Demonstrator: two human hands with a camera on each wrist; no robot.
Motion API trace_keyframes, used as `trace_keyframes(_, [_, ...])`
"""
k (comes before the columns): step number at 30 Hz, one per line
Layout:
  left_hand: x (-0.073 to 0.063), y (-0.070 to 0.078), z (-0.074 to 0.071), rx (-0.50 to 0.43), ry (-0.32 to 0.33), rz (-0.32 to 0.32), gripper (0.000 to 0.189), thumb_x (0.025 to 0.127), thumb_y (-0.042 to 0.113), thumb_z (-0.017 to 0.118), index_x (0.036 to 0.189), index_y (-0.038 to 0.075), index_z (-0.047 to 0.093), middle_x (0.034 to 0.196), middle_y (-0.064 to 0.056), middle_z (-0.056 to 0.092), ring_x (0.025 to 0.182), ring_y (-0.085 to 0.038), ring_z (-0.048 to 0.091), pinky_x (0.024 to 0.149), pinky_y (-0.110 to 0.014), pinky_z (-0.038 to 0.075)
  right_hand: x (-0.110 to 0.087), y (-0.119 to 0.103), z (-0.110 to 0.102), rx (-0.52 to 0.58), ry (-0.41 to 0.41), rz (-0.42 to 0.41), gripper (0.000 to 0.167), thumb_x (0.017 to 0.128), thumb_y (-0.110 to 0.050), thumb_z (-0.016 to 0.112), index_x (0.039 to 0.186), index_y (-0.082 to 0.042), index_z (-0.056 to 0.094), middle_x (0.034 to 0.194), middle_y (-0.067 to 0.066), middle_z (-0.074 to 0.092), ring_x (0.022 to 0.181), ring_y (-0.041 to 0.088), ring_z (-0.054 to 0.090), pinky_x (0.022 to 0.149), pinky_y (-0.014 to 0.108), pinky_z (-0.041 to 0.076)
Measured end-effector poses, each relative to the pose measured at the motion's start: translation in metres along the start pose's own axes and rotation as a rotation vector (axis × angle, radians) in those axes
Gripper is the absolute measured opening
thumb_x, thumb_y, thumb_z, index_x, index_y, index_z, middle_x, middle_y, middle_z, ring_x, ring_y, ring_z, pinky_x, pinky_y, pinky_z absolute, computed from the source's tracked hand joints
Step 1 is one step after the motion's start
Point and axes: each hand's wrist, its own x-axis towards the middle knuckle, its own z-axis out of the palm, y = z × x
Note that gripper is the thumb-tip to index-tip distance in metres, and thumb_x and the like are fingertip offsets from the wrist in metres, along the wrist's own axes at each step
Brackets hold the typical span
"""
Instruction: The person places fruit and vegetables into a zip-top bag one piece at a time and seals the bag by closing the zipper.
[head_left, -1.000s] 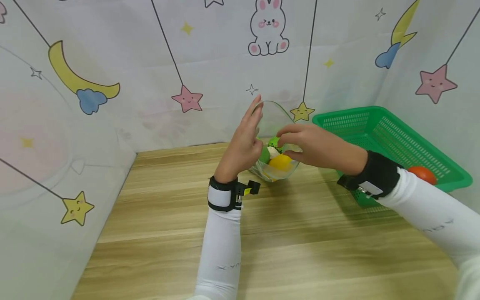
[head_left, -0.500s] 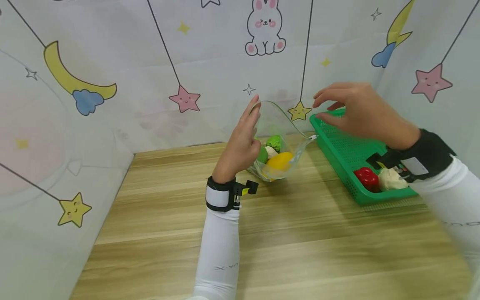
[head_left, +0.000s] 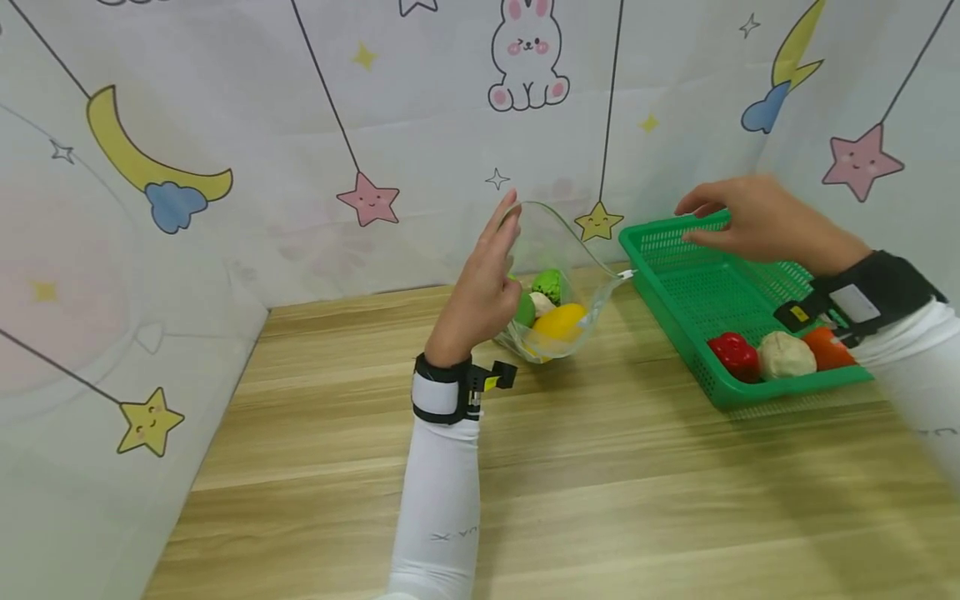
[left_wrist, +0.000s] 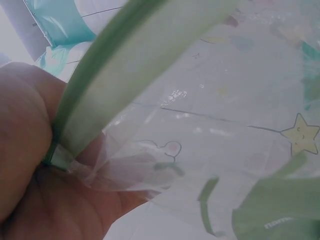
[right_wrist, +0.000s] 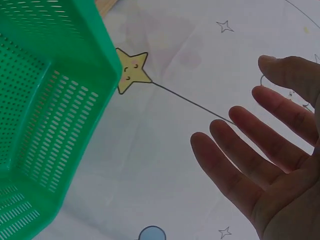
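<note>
Right hand (head_left: pixel 761 221), spread, has swung toward the green basket (head_left: pixel 673 312); left hand (head_left: pixel 477 292) alone pinches the zip bag (head_left: pixel 596 310) open.

Here's the desk (head_left: pixel 315 467), pale, wood grain streaking side to side, and a white printed backdrop (head_left: pixel 435 125) standing right behind its far edge: winking rabbit (head_left: pixel 528 71) up high, pink star (head_left: pixel 368 200) dangling lower, crescent moon (head_left: pixel 127 154) out beyond the far left corner, yellow star (head_left: pixel 150 422) beside the left edge, soft shadows toward the right
</note>
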Motion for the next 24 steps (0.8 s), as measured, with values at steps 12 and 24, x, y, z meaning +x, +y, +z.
trace_keyframes(12, [0.000, -0.003, 0.000, 0.001, 0.003, 0.004, 0.085, 0.079, -0.026, 0.036, 0.159, 0.000, 0.022, 0.172, -0.003, 0.002, 0.154, -0.024, 0.028, 0.109, -0.031, 0.048, -0.008, 0.026, 0.034, 0.041, -0.232, -0.003, 0.036, 0.090, -0.018, 0.075, 0.122, -0.006, 0.068, 0.122, 0.016, 0.070, 0.108, 0.039, 0.068, 0.089, 0.054, 0.057])
trace_keyframes(24, [-0.001, -0.002, 0.000, -0.031, -0.002, -0.011, 0.084, 0.081, -0.024, 0.035, 0.160, 0.001, 0.021, 0.172, 0.000, 0.001, 0.155, -0.022, 0.026, 0.117, -0.040, 0.039, -0.029, 0.038, 0.070, 0.133, -0.629, -0.010, 0.054, 0.087, -0.022, 0.075, 0.134, -0.001, 0.060, 0.133, 0.025, 0.061, 0.114, 0.048, 0.062, 0.089, 0.053, 0.056])
